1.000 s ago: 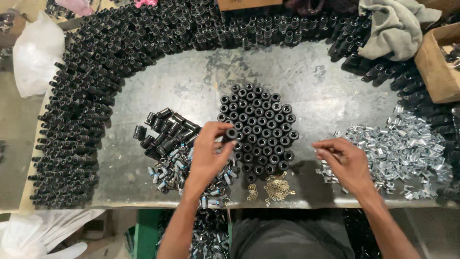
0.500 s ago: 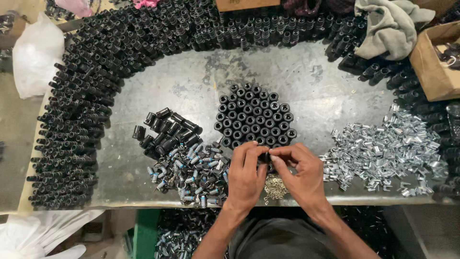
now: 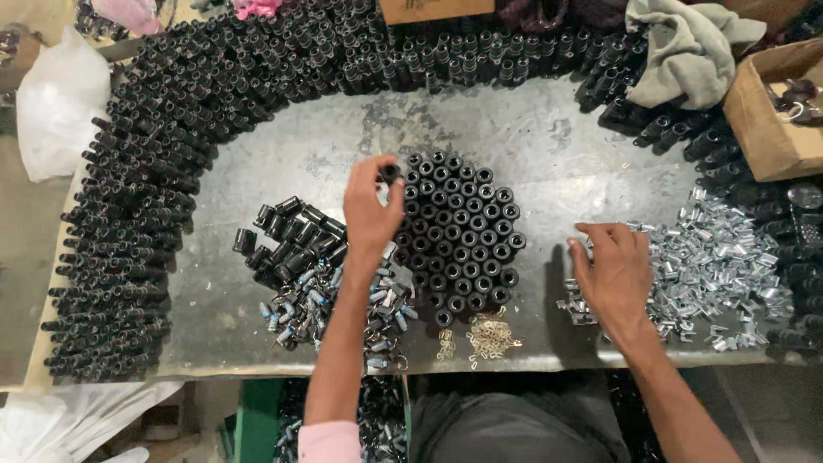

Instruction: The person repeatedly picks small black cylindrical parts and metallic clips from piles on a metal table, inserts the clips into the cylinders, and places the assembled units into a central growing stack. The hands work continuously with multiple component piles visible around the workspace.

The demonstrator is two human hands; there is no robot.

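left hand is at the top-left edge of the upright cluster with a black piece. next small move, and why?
Probably lower the black cylinder in the left hand into the open spot at the upper left rim of the upright cluster. The piece is pinched above that edge, and the cluster's pieces stand packed side by side. The right hand rests on the silver clips, likely picking one.

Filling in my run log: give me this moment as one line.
left hand: fingers pinch black cap at upright cap cluster edge | right hand: on silver clip pile | metal table
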